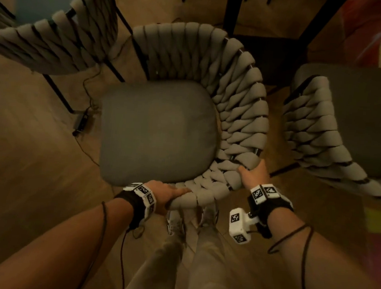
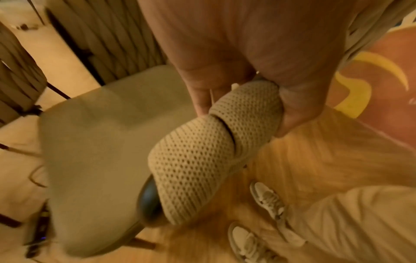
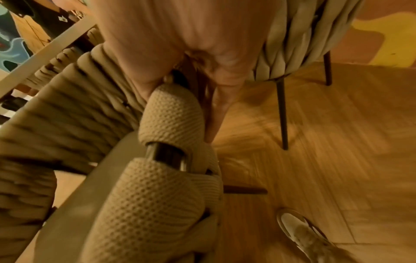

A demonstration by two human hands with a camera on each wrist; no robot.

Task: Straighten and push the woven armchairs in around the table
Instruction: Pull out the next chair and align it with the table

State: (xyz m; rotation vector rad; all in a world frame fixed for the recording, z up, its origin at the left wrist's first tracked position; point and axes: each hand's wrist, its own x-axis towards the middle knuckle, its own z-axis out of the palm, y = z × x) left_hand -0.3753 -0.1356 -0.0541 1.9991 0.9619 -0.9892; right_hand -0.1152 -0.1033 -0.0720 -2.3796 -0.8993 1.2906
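Observation:
A woven armchair (image 1: 240, 98) with thick beige knitted straps and a grey seat cushion (image 1: 156, 130) stands right below me, its open front turned to the left. My left hand (image 1: 172, 197) grips the near end of its padded rim (image 2: 202, 160), thumb on top. My right hand (image 1: 253, 169) grips the rim of the curved back farther right, fingers curled round a strap (image 3: 173, 113) and the dark metal tube (image 3: 168, 156). Black table legs (image 1: 230, 11) rise just beyond the chair, and a pale table edge (image 3: 45, 53) shows in the right wrist view.
A second woven armchair (image 1: 50, 44) stands at the upper left, and a third (image 1: 316, 135) close on the right. A cable with a power adapter (image 1: 80, 123) lies on the wooden floor left of the seat. My shoes (image 1: 175, 224) are right behind the chair.

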